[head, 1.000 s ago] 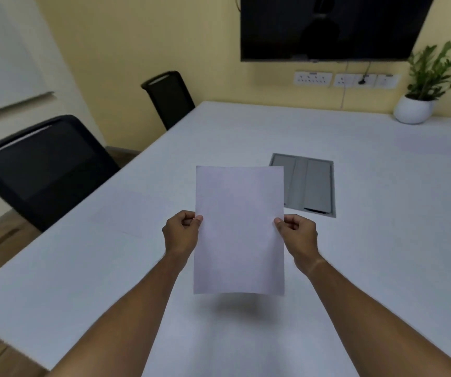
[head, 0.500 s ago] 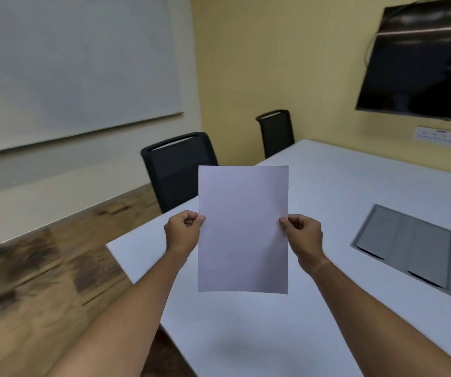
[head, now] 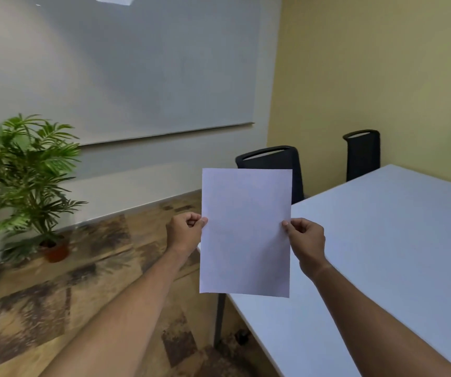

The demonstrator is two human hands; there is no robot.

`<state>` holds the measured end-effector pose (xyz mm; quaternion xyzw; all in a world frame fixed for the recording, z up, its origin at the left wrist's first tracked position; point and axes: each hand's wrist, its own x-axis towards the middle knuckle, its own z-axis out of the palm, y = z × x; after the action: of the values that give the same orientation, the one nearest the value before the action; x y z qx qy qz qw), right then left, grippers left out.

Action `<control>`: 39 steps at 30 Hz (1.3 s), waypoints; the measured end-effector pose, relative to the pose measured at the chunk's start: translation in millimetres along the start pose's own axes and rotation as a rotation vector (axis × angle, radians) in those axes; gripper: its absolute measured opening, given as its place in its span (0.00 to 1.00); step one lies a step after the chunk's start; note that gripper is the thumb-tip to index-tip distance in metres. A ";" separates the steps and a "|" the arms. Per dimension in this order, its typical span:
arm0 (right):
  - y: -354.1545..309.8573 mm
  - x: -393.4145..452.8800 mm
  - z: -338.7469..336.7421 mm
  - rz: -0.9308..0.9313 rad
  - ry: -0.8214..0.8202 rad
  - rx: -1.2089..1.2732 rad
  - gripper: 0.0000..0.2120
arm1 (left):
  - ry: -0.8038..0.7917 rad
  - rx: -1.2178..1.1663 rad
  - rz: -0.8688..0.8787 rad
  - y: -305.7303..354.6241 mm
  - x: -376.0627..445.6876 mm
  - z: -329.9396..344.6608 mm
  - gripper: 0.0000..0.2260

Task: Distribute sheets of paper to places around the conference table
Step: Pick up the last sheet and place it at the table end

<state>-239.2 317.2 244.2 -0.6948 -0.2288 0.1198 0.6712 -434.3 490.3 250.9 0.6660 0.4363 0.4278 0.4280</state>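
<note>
From the head camera I see my left hand (head: 185,231) and right hand (head: 304,236) each pinching a side edge of one blank sheet of paper (head: 246,232), held upright in the air over the near left edge of the white conference table (head: 382,240). Two black chairs (head: 273,159) stand at its far side, a potted plant (head: 26,175) on the floor left.

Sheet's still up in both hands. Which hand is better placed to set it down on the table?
Right, probably. The right hand pinches the sheet on the edge over the white table. The left hand pinches the other edge, out over the floor.
</note>
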 end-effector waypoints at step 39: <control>14.6 372.2 363.6 -0.016 0.203 -0.079 0.04 | -0.200 -0.003 0.097 -84.1 567.3 83.4 0.06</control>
<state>-86.6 814.7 256.6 -0.7273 -0.1698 0.0344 0.6640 -230.0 1032.5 260.7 0.7249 0.3582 0.3800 0.4492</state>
